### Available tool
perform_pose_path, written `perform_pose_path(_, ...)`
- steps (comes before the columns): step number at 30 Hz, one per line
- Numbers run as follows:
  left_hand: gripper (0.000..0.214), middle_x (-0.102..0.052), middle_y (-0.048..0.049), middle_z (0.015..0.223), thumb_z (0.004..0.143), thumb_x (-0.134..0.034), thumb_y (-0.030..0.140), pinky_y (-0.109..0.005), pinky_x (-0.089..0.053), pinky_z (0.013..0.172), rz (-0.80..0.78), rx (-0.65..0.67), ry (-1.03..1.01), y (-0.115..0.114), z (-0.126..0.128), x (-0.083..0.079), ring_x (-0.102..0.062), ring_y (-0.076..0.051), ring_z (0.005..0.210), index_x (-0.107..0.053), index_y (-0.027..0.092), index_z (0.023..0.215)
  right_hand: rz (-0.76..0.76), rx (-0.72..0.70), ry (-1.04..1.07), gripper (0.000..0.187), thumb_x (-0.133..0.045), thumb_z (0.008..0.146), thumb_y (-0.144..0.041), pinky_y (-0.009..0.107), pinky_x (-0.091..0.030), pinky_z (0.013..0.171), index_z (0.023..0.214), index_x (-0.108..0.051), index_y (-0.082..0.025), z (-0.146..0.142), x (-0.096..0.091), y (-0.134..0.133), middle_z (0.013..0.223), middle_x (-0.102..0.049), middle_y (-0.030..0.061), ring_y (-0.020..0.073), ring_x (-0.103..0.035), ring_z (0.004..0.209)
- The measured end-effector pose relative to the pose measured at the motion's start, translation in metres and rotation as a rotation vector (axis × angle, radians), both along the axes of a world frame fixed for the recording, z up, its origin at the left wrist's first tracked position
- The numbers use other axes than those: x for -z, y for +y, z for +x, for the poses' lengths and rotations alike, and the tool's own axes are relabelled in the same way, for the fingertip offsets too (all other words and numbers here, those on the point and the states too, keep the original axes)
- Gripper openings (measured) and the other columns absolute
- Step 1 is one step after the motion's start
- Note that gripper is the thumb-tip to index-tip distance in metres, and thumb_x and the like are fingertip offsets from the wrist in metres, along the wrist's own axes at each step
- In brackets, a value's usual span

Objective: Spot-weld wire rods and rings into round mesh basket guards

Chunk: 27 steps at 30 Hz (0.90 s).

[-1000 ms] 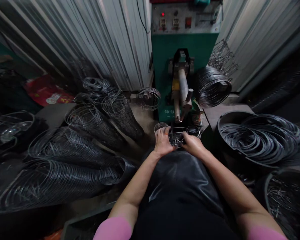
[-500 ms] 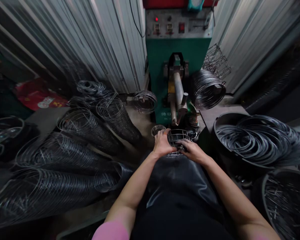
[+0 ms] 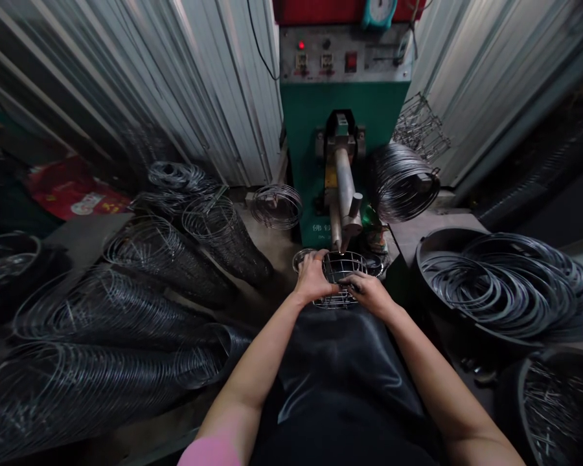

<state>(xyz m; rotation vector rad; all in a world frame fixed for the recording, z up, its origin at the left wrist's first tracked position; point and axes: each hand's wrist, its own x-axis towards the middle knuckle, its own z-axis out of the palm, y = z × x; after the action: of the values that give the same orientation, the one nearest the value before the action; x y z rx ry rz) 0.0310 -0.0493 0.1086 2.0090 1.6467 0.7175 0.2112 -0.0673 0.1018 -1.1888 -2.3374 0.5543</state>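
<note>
A round wire basket frame [image 3: 342, 300] is in front of me, just below the electrode tips of a green spot-welding machine [image 3: 346, 97]. My left hand [image 3: 315, 281] is closed around the left side of the basket, thumb stretched across toward the middle. On the other side my right hand [image 3: 368, 288] is closed, its fingers pinched at the basket's near middle. Whether those fingers also pinch a small wire piece, I cannot make out. The upper rim of the basket lies close under the welder's arm [image 3: 344, 178]; contact is not clear.
Several tall stacks of wire rings [image 3: 102, 369] stand at left. A black tub of wire rings [image 3: 420, 259] is at right, with a bin of short wires [image 3: 522, 388] nearer. A wire coil [image 3: 401, 181] hangs beside the machine. Corrugated metal wall [image 3: 199, 84] stands behind.
My right hand's fingers have shifted slightly on the basket, and more of the basket's near side shows. My view has tilted a little; the left hand keeps its grip.
</note>
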Motion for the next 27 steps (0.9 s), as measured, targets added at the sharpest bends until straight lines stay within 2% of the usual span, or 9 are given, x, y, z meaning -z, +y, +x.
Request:
perform_pose_path(5, 0.088, -0.049, -0.0079, 0.114, 0.041, -0.080, 0.040, -0.042, -0.037, 0.093, -0.002, 0.003, -0.024, 0.020, 0.000, 0.002, -0.045, -0.031, 0.109, -0.044, 0.024, 0.120, 0.033, 0.038, -0.025, 0.023, -0.050, 0.081, -0.014, 0.028, -0.048, 0.077, 0.097, -0.065, -0.020, -0.002, -0.003, 0.014, 0.098, -0.065, 0.0063, 0.0173, -0.062, 0.088)
perform_pose_path(10, 0.089, -0.050, -0.0085, 0.112, 0.041, -0.080, 0.039, -0.040, -0.037, 0.092, 0.006, 0.007, -0.021, 0.023, 0.000, 0.009, -0.046, -0.031, 0.108, -0.045, 0.023, 0.120, 0.034, 0.069, -0.036, 0.023, -0.050, 0.082, -0.014, 0.028, -0.048, 0.077, 0.098, -0.065, -0.020, -0.004, -0.003, 0.012, 0.097, -0.065, 0.0063, 0.0178, -0.062, 0.089)
perform_pose_path(14, 0.088, -0.049, -0.0085, 0.115, 0.043, -0.079, 0.037, -0.042, -0.036, 0.094, 0.028, -0.033, 0.013, 0.026, 0.002, 0.006, -0.044, -0.031, 0.111, -0.043, 0.023, 0.122, 0.055, 0.114, -0.039, 0.026, -0.049, 0.081, -0.012, 0.028, -0.048, 0.078, 0.101, -0.065, -0.021, -0.005, 0.001, 0.015, 0.100, -0.064, 0.0064, 0.0182, -0.061, 0.091)
perform_pose_path(19, 0.088, -0.049, -0.0120, 0.116, 0.044, -0.079, 0.036, -0.044, -0.038, 0.092, -0.034, -0.093, -0.017, 0.040, 0.005, 0.002, -0.045, -0.033, 0.111, -0.043, 0.020, 0.123, 0.095, 0.218, -0.021, 0.026, -0.050, 0.080, -0.013, 0.030, -0.048, 0.077, 0.100, -0.064, -0.023, -0.013, 0.001, 0.026, 0.103, -0.064, 0.0062, 0.0197, -0.061, 0.091)
perform_pose_path(23, 0.089, -0.049, -0.0129, 0.117, 0.044, -0.080, 0.036, -0.045, -0.037, 0.093, -0.053, -0.104, -0.026, 0.044, 0.005, 0.001, -0.044, -0.033, 0.112, -0.044, 0.018, 0.123, 0.168, 0.361, 0.180, 0.028, -0.050, 0.083, -0.024, 0.032, -0.047, 0.082, 0.109, -0.060, -0.022, -0.013, 0.008, 0.010, 0.110, -0.061, 0.0085, 0.0208, -0.059, 0.097)
perform_pose_path(25, 0.089, -0.049, -0.0119, 0.118, 0.044, -0.080, 0.035, -0.046, -0.036, 0.094, -0.036, -0.114, -0.022, 0.046, 0.005, 0.000, -0.043, -0.033, 0.114, -0.043, 0.020, 0.123, 0.146, 0.432, 0.293, 0.027, -0.050, 0.083, -0.030, 0.034, -0.046, 0.083, 0.106, -0.060, -0.020, -0.007, 0.021, -0.007, 0.104, -0.063, 0.0092, 0.0213, -0.059, 0.095)
perform_pose_path(27, 0.089, -0.049, -0.0116, 0.119, 0.044, -0.080, 0.035, -0.046, -0.036, 0.094, -0.016, -0.131, -0.020, 0.050, 0.004, -0.001, -0.042, -0.033, 0.115, -0.043, 0.020, 0.123, 0.050, 0.468, 0.356, 0.023, -0.050, 0.082, -0.034, 0.034, -0.047, 0.081, 0.096, -0.063, -0.020, 0.002, 0.040, -0.026, 0.094, -0.066, 0.0086, 0.0215, -0.060, 0.089)
